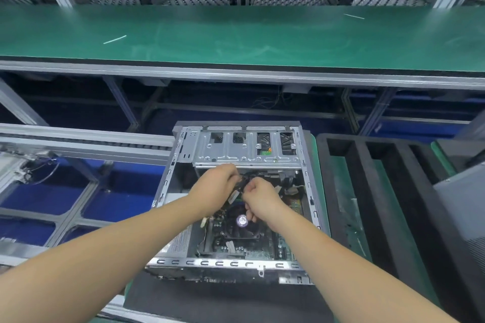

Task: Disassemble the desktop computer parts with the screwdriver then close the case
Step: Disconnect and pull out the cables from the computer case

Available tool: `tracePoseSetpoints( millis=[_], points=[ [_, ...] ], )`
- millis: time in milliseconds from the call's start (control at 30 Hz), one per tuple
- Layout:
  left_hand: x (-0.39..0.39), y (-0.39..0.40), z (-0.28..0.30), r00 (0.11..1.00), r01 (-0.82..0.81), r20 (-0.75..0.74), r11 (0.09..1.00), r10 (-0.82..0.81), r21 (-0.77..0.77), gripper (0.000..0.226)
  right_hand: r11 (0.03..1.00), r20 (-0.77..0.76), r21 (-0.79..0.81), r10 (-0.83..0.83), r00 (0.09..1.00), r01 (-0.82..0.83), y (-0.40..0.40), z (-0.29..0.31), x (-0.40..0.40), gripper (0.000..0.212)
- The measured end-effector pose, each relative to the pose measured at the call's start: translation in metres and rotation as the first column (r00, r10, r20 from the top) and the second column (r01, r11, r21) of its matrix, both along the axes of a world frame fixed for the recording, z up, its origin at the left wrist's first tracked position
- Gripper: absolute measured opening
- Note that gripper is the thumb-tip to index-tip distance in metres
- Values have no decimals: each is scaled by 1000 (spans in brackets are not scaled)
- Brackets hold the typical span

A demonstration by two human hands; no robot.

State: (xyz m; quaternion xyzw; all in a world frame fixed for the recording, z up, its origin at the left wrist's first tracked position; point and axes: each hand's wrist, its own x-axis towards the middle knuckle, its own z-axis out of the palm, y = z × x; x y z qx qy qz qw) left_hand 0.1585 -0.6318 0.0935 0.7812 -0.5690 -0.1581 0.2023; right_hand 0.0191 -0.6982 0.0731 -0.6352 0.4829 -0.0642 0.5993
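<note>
Two bare forearms come into view from the near edge, one from the near left corner and one from the near right. Neither carries a sleeve, cuff, glove, watch, strap or band; whatever clothing the person wears ends above the elbows, out of view. The forearms are smooth, unmarked, broad near the camera and tapering towards the wrists. The left hand (217, 182) is bare, with its rounded back and knuckles showing and no ring visible. The right hand (258, 198) is bare too, with no visible ring or marking. The fingernails are too small and blurred to make out on either hand.
</note>
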Motion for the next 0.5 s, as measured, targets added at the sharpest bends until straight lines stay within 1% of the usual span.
tracePoseSetpoints(
  millis=[67,133,200,300,367,500],
  points=[
    [3,4,4,990,6,-142,1000,-5,7,15,998,98,35,-55,994,52,4,-4,-5,17],
    [6,3,8,966,28,-257,999,-18,35,17,989,195,121,-107,975,84,4,-8,-10,16],
    [11,-2,10,945,65,-324,996,-40,69,18,979,264,180,-144,954,98,2,-9,-13,15],
    [18,-8,11,934,124,-348,987,-80,106,12,962,312,256,-180,933,100,-1,-9,-12,22],
    [20,-9,11,933,150,-346,983,-104,110,8,966,314,245,-160,936,83,-1,-9,-11,19],
    [24,-8,10,923,137,-375,984,-87,111,14,974,300,208,-152,942,91,-2,-10,-12,14]
  ],
)
